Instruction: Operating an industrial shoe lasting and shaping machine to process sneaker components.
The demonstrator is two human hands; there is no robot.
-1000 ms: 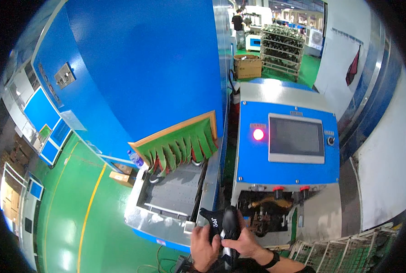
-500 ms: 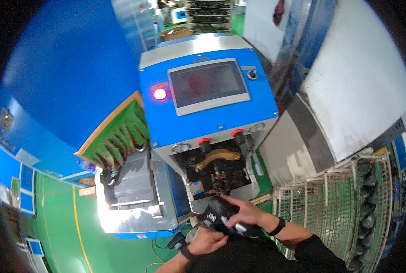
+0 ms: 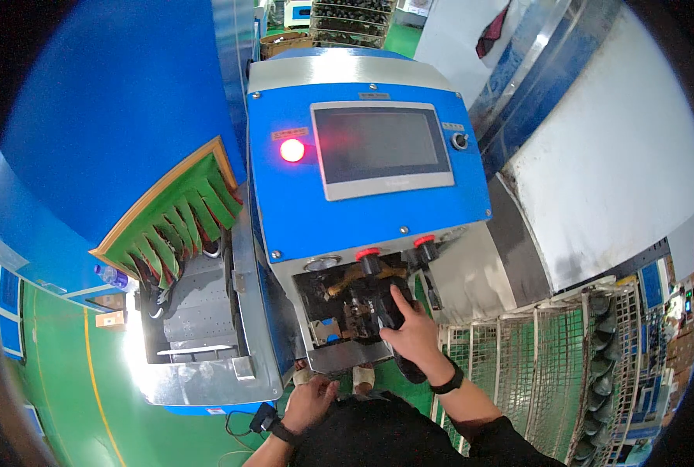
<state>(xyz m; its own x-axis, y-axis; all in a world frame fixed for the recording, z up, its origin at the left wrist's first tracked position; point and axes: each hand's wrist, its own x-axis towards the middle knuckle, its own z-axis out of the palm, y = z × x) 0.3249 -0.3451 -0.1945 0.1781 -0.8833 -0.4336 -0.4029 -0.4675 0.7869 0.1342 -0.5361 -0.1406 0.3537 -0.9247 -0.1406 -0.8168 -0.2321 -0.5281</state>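
Saw the left hand (image 3: 309, 401) at the lower centre of the frame with fingers loosely curled; could not tell the full closure of that grip, nor find anything in it. Found the right hand (image 3: 415, 336) up and to the right, with its grip closed around a black shoe (image 3: 388, 310) at the right side of the opening (image 3: 333, 305) of a blue-fronted machine (image 3: 432, 204). Judged reaching the opening as done and letting go as left; could not confirm contact with the metal fittings (image 3: 356, 317) inside. Counted as possible obstacles the black knobs (image 3: 370, 265) above the opening and a wire rack (image 3: 502, 381) at lower right. Noted a perforated bed (image 3: 199, 323) with a green strip curtain (image 3: 179, 222) at left, a dark screen (image 3: 382, 144) and lit red lamp (image 3: 292, 150) above centre, and a loaded rack (image 3: 351, 29) farthest off, at the top edge.
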